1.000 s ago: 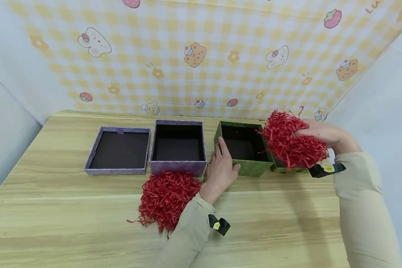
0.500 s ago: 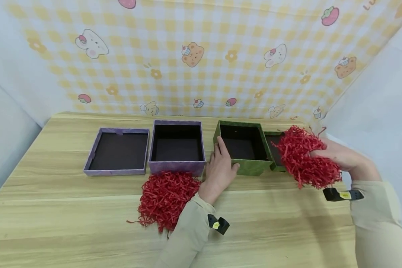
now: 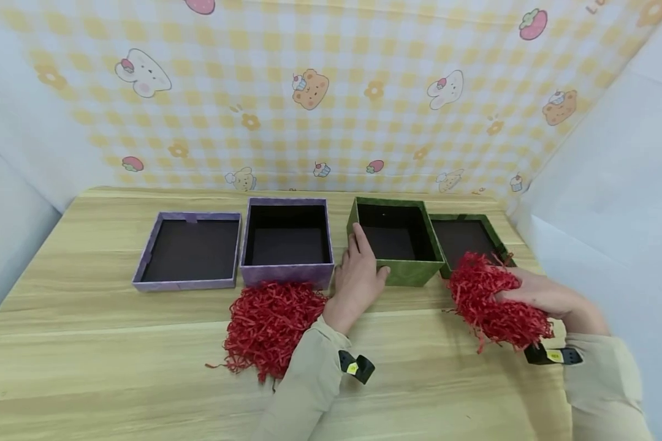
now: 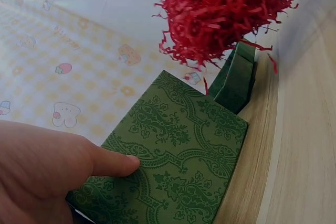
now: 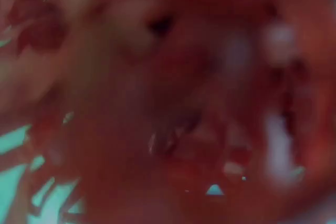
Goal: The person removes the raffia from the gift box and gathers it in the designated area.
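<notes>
My left hand [image 3: 357, 285] lies at the near left corner of an open green box [image 3: 408, 274], straight fingers along its left wall. The thumb presses the patterned front face, as the left wrist view shows. To the right, my right hand [image 3: 543, 295] holds a big clump of red shredded paper [image 3: 493, 306] over the front edge of the green lid [image 3: 459, 239], partly covering it. The right wrist view is filled with blurred red strands. A second heap of red shredded paper [image 3: 270, 327] lies left of my left forearm. The green box shows a black, bare inside.
An open purple box [image 3: 287, 274] stands left of the green one, black inside. Its shallow purple lid [image 3: 190, 284] lies open side up further left. Behind the wooden table [image 3: 116, 355] hangs a yellow checked cloth [image 3: 276, 147], with white sheets [image 3: 612, 245] at the sides.
My right hand has carried the red shredded paper from behind the green lid towards the table's front, uncovering most of the lid. My left hand has stayed on the green box.
</notes>
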{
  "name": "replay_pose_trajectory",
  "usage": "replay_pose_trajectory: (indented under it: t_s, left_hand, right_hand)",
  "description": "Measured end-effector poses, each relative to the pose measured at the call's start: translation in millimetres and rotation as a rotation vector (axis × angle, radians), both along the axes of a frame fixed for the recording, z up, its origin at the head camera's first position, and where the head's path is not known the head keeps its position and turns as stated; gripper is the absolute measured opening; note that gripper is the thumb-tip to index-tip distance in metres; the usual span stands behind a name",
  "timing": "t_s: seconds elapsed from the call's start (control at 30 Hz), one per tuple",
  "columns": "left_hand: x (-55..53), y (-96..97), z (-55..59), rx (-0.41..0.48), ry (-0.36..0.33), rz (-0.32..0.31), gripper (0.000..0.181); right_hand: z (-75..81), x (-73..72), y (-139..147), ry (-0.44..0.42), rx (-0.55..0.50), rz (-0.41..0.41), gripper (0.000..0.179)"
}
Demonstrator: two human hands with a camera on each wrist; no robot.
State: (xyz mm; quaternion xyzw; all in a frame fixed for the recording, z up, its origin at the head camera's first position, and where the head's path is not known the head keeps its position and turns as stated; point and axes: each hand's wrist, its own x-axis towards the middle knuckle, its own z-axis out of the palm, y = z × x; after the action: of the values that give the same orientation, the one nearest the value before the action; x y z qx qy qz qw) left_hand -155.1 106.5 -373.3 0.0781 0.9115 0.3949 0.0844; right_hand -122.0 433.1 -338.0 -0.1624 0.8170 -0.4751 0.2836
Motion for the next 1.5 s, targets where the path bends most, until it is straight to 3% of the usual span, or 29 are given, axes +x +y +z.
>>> replay_pose_trajectory:
  t_s: [0.17,0.37,0.5,0.8,1.13,1.5]
  left_hand:
    - [-0.4,-0.5,-1.1,0.006,0.003,-0.002,0.096]
    - [-0.6,-0.7,-1.0,0.006,-0.006,-0.005,0.096]
    - [-0.5,-0.7,-0.7,0.005,-0.005,-0.006,0.096]
    - [-0.5,-0.5,-0.7,0.006,0.001,-0.004,0.096]
    - [-0.1,-1.8,-1.1,0.018,0.003,-0.007,0.096]
    - [1.1,-1.8,-2.0,0.02,0.008,-0.011,0.096]
  right_hand:
    - [-7.0,4.2,-8,0.062,0.18,-0.056,0.057]
    - [-15.3,6.2,-13,0.113,0.198,0.009,0.051]
    - [-17.7,6.9,-17,0.148,0.278,0.003,0.05]
    - [-21.7,3.1,-35,0.188,0.459,-0.011,0.069]
    - [-24.8,1.7,-66,0.209,0.45,0.07,0.074]
    - [-24.2,5.9,-101,0.16,0.466,0.031,0.082]
